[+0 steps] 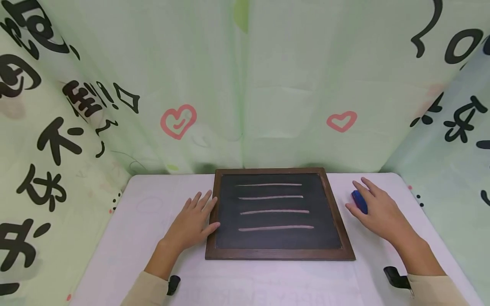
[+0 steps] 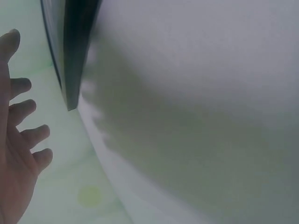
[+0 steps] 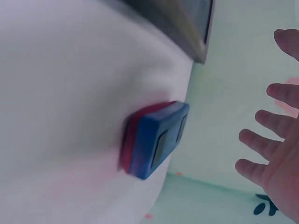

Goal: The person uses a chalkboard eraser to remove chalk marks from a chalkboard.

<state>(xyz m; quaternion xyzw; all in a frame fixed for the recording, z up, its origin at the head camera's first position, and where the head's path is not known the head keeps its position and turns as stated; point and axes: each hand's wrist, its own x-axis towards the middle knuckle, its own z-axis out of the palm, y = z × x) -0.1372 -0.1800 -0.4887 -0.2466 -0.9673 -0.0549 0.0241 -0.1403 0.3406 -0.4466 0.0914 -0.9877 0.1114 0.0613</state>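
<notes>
A small chalkboard (image 1: 283,238) in a brown wooden frame lies on the table, with several pinkish-white lines drawn across it. My left hand (image 1: 191,223) is spread at the board's left edge; in the left wrist view its fingers look apart from the frame (image 2: 74,60). To the right of the board sits a blue eraser (image 1: 359,202), whose red underside shows in the right wrist view, where the eraser (image 3: 156,135) rests on the table. Above it hovers my right hand (image 1: 383,212), fingers spread, not touching it and partly covering it in the head view.
The white table (image 1: 268,282) reaches back to a pale green curtain (image 1: 283,97) with hearts and black characters, which also hangs along both sides. A black wrist mount (image 1: 396,277) is on the right wrist, another black mount (image 1: 174,284) on the left.
</notes>
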